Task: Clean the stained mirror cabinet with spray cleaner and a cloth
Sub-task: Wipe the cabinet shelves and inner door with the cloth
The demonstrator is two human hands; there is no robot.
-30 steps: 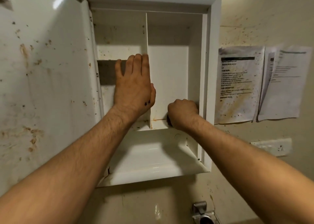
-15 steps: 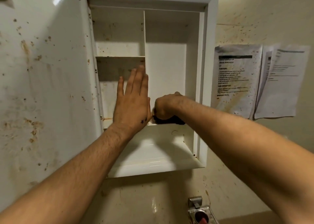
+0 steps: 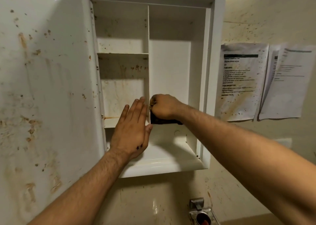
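- Right hand (image 3: 164, 107): fingers curled around dark cloth (image 3: 162, 121), pressed to the cabinet (image 3: 212, 71) divider (image 3: 148, 54).
- Left hand (image 3: 132, 130): flat, fingers straight, against the divider's left side.

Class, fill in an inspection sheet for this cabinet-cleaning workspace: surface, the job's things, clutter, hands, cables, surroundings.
Surface: cabinet interior, brown stains in the left compartments; the right compartment looks cleaner.
Job's things: dark cloth low against the divider; open door heavily stained; spray cleaner not seen.
Clutter: nothing seen.
Hands: left hand flat, fingers straight, beside the divider; right hand grips the dark cloth.
Cables: nothing seen.
Surroundings: spattered wall with two printed sheets on it; metal fixture below.
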